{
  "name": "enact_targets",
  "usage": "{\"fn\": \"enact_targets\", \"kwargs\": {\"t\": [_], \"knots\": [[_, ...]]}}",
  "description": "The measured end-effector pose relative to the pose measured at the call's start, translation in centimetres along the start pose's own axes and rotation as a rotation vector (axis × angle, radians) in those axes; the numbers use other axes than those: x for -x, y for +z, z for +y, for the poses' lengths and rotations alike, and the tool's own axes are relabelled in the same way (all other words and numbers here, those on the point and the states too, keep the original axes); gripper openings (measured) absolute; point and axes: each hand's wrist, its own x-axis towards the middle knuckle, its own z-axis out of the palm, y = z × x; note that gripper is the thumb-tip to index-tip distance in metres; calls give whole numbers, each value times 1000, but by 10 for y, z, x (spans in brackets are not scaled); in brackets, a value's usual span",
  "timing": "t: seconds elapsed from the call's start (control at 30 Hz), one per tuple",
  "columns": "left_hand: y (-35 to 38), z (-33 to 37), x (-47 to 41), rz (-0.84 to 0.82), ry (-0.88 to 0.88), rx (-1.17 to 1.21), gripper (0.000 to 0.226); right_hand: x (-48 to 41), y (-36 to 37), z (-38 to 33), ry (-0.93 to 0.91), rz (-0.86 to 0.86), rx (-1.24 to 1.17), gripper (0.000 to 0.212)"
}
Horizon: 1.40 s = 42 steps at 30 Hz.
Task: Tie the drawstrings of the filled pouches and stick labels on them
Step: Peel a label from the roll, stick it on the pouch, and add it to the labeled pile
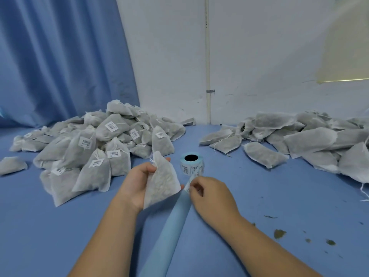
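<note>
The left hand [137,182] holds a full pouch [162,182] up over the middle of the blue surface [60,226], fingers curled round it. Just right of it, the right hand [211,194] pinches a label [188,186] on the strip from the roll [192,164]. A pile with labels [89,148] sits far left. A pile with none [303,140] sits far right.

Single head view, facing forward and down, close over blue table [60,226]
</note>
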Motion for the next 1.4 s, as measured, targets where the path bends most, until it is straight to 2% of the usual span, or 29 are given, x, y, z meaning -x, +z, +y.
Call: {"fn": "enact_targets", "kwargs": {"t": [0.13, 0.37, 0.47, 0.93, 1.4], "knots": [[3, -1, -2, -23, 0, 13, 49, 1, 1, 5, -29, 3, 13, 13], [5, 0, -3, 6, -2, -11, 43, 2, -1, 7, -46, 1, 50, 13], [6, 0, -3, -11, -9, -19, 47, 3, 1, 6, -72, 11, 66, 13], [13, 5, 4, -103, -11, -102, 42, 2, 2, 7, -131, 49, 117, 14], [17, 4, 5, -116, -11, -125, 43, 0, -1, 5, -115, -9, 98, 17]]}}
